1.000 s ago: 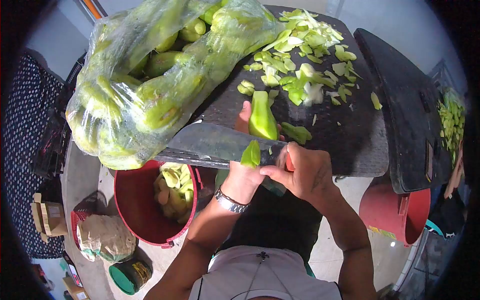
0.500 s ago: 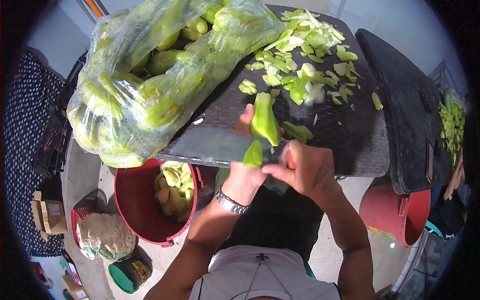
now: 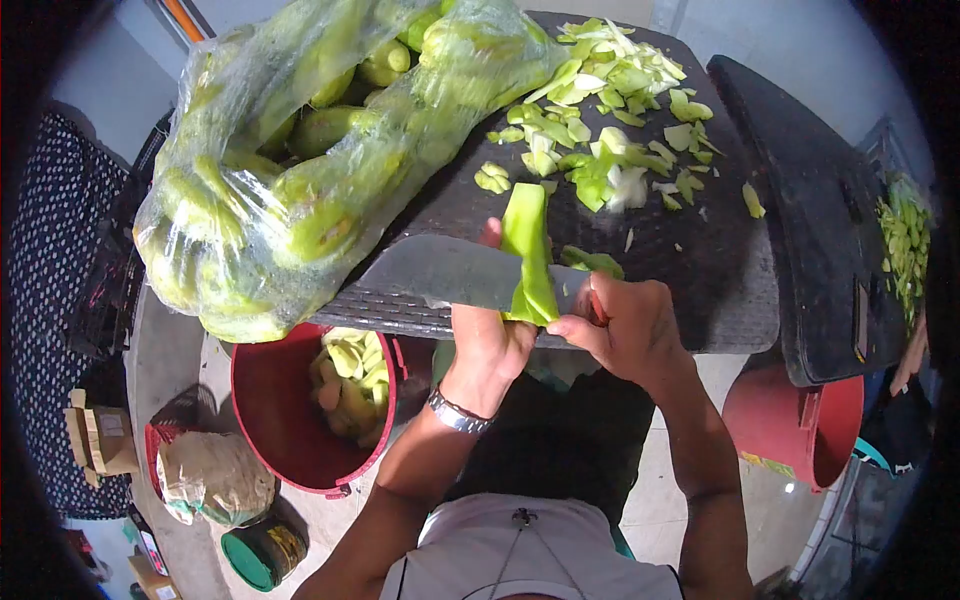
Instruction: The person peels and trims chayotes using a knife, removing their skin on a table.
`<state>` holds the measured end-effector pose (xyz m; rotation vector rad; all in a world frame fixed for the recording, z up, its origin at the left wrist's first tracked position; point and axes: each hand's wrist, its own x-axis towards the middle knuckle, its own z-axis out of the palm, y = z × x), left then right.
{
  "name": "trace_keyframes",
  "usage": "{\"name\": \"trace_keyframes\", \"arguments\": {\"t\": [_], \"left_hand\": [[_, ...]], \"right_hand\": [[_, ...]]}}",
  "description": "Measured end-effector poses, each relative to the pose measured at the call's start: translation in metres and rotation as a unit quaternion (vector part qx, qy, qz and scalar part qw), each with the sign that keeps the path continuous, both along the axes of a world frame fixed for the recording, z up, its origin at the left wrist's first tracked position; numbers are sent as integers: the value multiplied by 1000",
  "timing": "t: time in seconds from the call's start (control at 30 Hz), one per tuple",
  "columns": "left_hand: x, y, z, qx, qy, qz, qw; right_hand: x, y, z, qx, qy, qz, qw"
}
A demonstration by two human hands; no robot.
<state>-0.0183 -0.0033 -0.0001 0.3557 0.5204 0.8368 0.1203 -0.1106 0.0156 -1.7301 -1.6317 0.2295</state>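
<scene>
A pale green vegetable (image 3: 525, 225) points away from me above the black table (image 3: 700, 290), held from below by my left hand (image 3: 485, 345); the wide knife blade partly hides the fingers. My right hand (image 3: 630, 325) is closed round the red handle of the knife (image 3: 440, 270). The blade lies across the vegetable, with a green strip (image 3: 537, 300) over it near the handle. Beyond my hands, green peelings (image 3: 610, 165) are scattered on the table. A clear plastic bag (image 3: 330, 215) full of green vegetables sits at the left.
Below the table's left edge stands a red bucket (image 3: 250, 400) with pale peeled pieces inside. Another red bucket (image 3: 765, 420) is at the right, under a second black surface (image 3: 820, 220). A wrapped sack (image 3: 215, 475) and a green-lidded tub (image 3: 255, 560) stand on the floor.
The knife has moved up onto the vegetable, and a longer strip hangs over the blade. The small piece seen on the blade earlier no longer shows there. My right hand has shifted slightly right.
</scene>
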Motion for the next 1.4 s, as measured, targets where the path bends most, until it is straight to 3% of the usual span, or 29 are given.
{"name": "trace_keyframes", "arguments": {"t": [0.13,0.23,0.33,0.37,0.43,0.47,0.5,0.6,0.67,0.73,0.8,0.9,1.0,1.1,1.2,1.4], "left_hand": [[-7,-2,-2,-6,-45,-26,999],[-9,-4,11,-3,-18,-64,998],[-1,-1,9,-64,-40,-10,997],[1,1,8,-85,-50,2,995],[-5,1,14,11,-36,-61,997],[-12,8,0,37,-90,-126,987],[-11,9,2,19,-81,-117,990],[-7,9,11,-20,-49,-89,995],[-4,11,13,-16,12,-70,997],[-4,13,14,-7,46,-66,997],[-5,14,15,3,56,-83,995],[-2,14,14,28,71,-85,993],[0,15,9,16,67,-90,994],[3,12,3,-2,66,-41,997],[1,14,4,-17,1,-79,997],[3,11,4,-25,-14,-77,997]], "right_hand": [[12,6,-4,-46,-49,-64,996],[25,9,-8,-45,-22,-96,994],[19,7,-8,-30,-3,-44,999],[22,10,-7,-52,-3,-84,995],[38,22,-1,-97,-1,-162,982],[53,29,-2,-117,72,-186,973],[69,32,-2,-191,242,-177,935],[99,36,1,-329,621,-81,707],[87,32,2,-279,414,-173,849],[68,28,1,-167,186,-220,943],[52,21,-5,-1,-42,-223,974],[21,12,19,-91,75,-176,977],[16,8,19,-151,307,-113,933],[-10,-6,26,-103,103,-92,985],[-24,-14,18,-47,-54,-16,997],[-23,-10,2,5,-105,-10,994]]}}
